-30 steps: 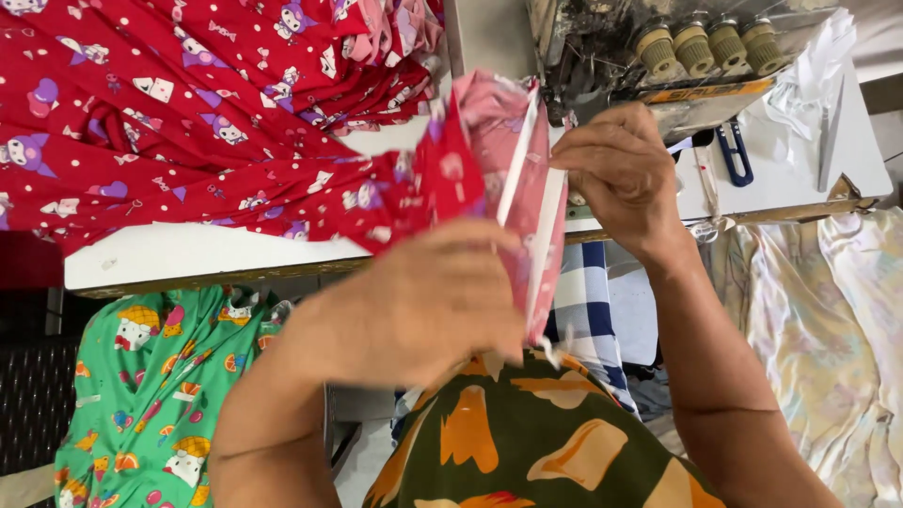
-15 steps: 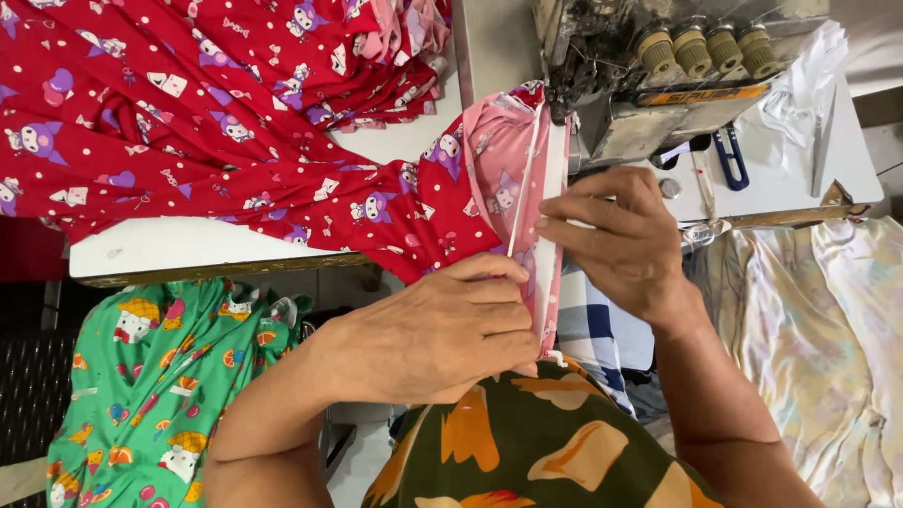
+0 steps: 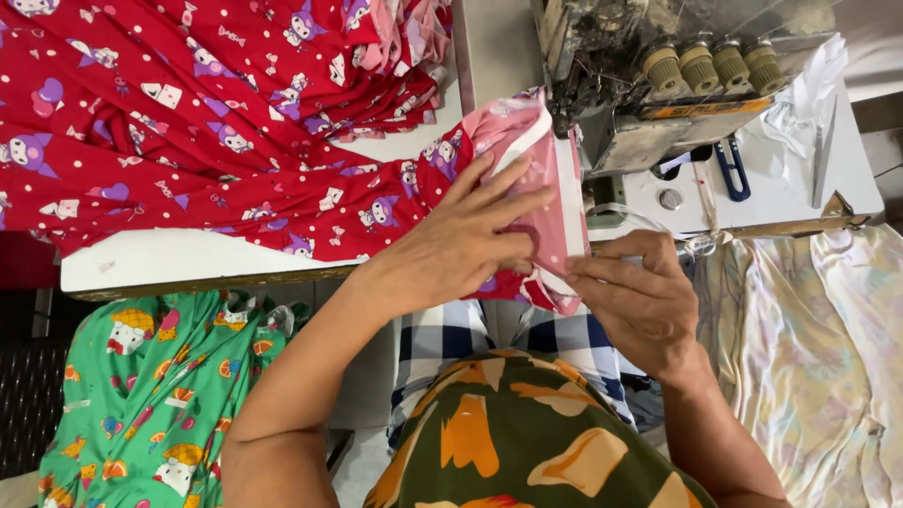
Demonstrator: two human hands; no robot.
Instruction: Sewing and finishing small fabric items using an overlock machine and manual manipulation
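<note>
A red cartoon-print fabric (image 3: pixel 207 141) spreads over the white sewing table (image 3: pixel 188 259), its pink underside folded over near the machine. My left hand (image 3: pixel 461 240) lies flat on that pink fold (image 3: pixel 550 221), fingers spread, pressing it down. Beside it, my right hand (image 3: pixel 640 301) pinches the lower edge of the fold and its white elastic band (image 3: pixel 571 188) at the table's front edge. The band runs up to the needle area of a grey overlock sewing machine (image 3: pixel 649 85).
Blue-handled snips (image 3: pixel 732 169) lie on the table right of the machine. A green printed garment (image 3: pixel 150 395) hangs below the table on the left. Pale floral fabric (image 3: pixel 809 357) hangs at the right. Thread-tension knobs (image 3: pixel 715 64) top the machine.
The fold, held up off the table before, has been brought down toward the machine. My left hand moved up onto it and flattened; my right hand dropped to its lower edge.
</note>
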